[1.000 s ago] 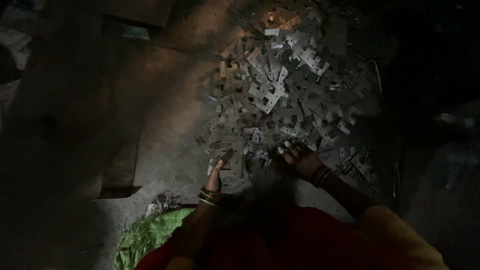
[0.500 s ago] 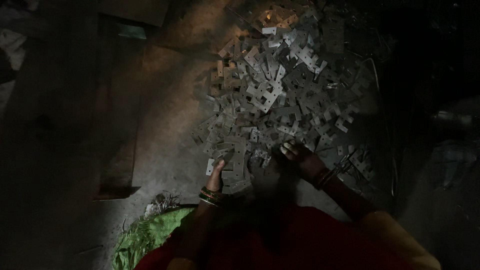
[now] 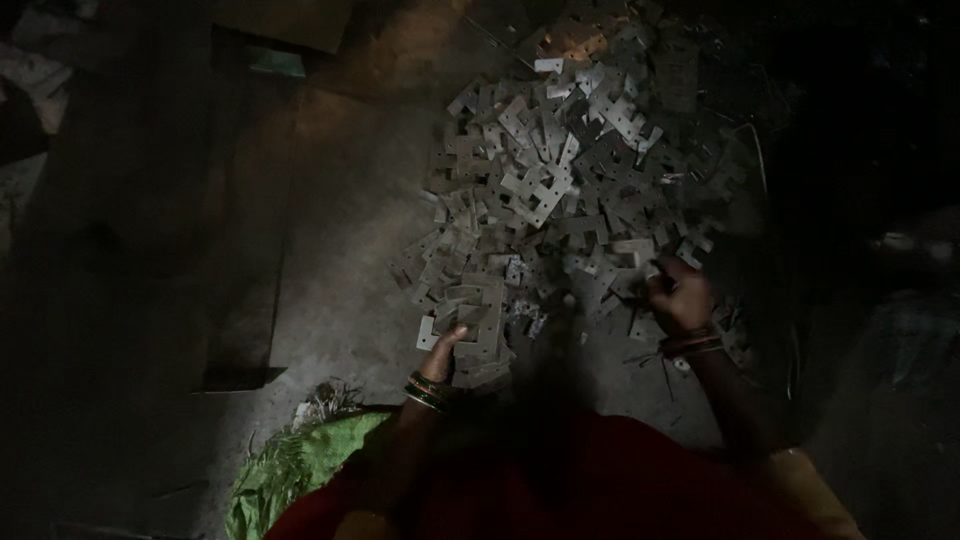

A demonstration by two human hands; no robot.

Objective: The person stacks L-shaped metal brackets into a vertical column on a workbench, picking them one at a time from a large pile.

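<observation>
Grey metal plates (image 3: 560,190), small flat notched pieces, lie in a big heap on the concrete floor (image 3: 340,260) in the head view, spreading from the top centre down to the person's knees. Left hand (image 3: 447,350), wrist w/ green and red bangles (image 3: 425,390), reaches fwd at the heap's near edge, fingers clamped on a small stack of plates (image 3: 480,335). Right hand (image 3: 680,295) sits further out to the right, knuckles up, fingers curled into the plates, but too dark to tell if it holds any.
</observation>
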